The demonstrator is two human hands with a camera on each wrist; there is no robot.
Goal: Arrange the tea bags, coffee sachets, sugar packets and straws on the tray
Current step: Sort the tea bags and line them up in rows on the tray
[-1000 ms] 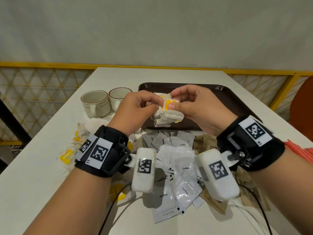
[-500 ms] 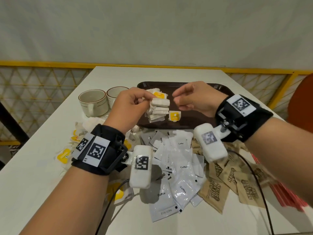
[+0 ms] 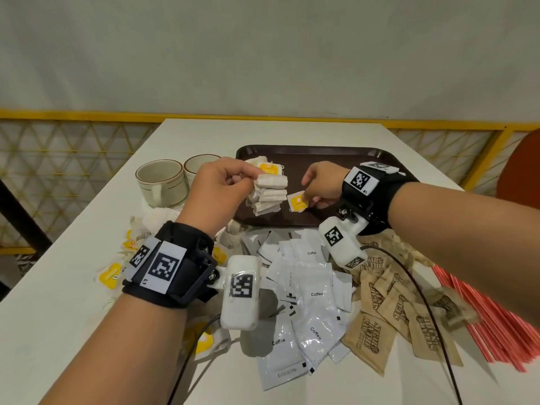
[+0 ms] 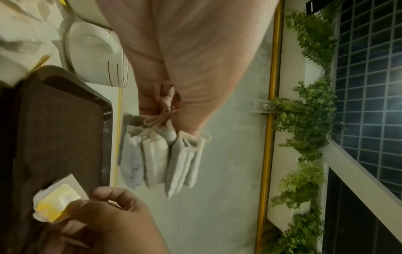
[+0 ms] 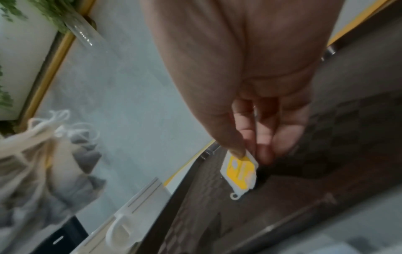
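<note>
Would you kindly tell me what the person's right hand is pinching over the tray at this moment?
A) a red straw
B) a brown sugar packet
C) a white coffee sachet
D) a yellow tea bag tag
D: the right hand pinches a yellow tea bag tag above the brown tray, while the left hand holds the bundle of tea bags.

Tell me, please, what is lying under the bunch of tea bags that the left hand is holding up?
Under the bunch of tea bags, gripped by the left hand, is the brown tray. Its bare surface shows beside them; the patch directly beneath is covered, so I cannot tell if the bags touch it.
</note>
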